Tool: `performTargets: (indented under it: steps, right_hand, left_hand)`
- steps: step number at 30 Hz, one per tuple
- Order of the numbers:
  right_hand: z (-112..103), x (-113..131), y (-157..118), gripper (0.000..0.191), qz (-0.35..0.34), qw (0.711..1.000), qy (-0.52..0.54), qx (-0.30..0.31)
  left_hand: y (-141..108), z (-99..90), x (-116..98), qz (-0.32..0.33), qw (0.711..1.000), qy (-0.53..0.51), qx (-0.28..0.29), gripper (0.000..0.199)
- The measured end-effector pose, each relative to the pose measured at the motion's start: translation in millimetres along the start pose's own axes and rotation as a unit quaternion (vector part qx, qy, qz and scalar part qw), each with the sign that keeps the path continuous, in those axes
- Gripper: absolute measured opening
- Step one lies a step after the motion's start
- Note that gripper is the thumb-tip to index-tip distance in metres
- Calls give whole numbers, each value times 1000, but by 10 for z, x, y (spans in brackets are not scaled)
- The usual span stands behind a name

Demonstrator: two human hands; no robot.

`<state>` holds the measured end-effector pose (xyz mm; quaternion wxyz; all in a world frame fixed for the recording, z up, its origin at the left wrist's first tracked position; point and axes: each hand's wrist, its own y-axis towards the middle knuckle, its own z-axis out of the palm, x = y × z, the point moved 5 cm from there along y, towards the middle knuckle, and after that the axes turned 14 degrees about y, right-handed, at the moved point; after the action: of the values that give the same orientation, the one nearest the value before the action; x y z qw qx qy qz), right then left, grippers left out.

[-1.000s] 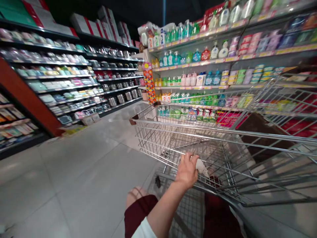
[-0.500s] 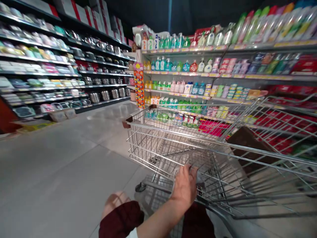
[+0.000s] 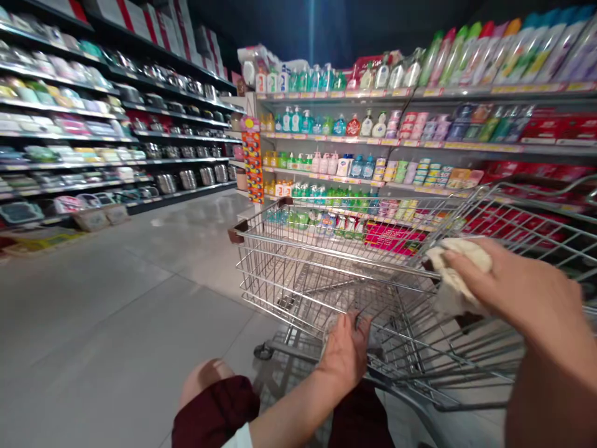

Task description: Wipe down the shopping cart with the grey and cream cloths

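Observation:
A metal wire shopping cart (image 3: 326,255) stands in front of me, with brown corner pieces on its far end. My left hand (image 3: 346,348) is on the lower side wires, fingers curled, and something pale shows behind them that I cannot make out. At the right, my right hand (image 3: 517,286) is closed around a cream cloth (image 3: 461,264), which lies against the cart's top side rail. A brown panel inside the cart is mostly hidden behind the cloth and hand.
Shelves of bottles (image 3: 326,140) rise behind the cart. Pots and containers fill shelves (image 3: 172,149) at the left. Grey tiled floor (image 3: 116,311) lies left of the cart, and my knees are at the bottom.
My right hand has come into view from the right with the cloth, at the top rail. The left hand stays on the side wires. The view has shifted slightly.

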<state>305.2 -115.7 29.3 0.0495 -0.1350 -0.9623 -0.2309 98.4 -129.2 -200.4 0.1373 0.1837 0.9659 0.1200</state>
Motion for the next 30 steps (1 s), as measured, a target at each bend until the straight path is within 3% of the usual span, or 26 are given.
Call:
performTargets:
  steps: [3,6,9,12,14,16,18,20,23,27,30]
  right_hand:
    - [105,302,-89,74,25,998,24,53]
    - [119,424,-151,72,52,997,43,45]
    - [124,448,-181,69,25,997,66,21]
    - [131,446,-200,65,5,998,66,-20]
    - [148,452,-209,63,1,998,61,-33]
    - [152,467,-216,62,-4,997,54,-50]
    - [139,480,-222,60,-8,996,50,-76]
    - [131,491,-226,59,-14,994,56,-93]
    - [129,497,-234,57,-20,992,68,-106]
    - [130,505,-255,54,-26,990,72,-118]
    - [132,516,-269,54,-41,988,69,-132]
  left_hand:
    - [8,-134,3,-10,997,-3,78,72]
    - [-12,-200,64,-10,992,-35,118,78]
    - [-72,-247,178,-7,983,-96,155,85]
    - [-127,-462,253,32,969,-189,153,82]
    - [-107,-759,292,61,970,-222,76,73]
    - [-37,-1140,354,61,974,-206,-69,60]
    - [54,-1501,407,39,960,-157,-230,53]
    - [173,-1728,390,36,938,-102,-330,57]
    - [383,-1767,239,80,930,-9,-357,56]
    - [501,-1556,88,72,909,145,-385,46]
    - [483,-1401,105,67,879,180,-436,44]
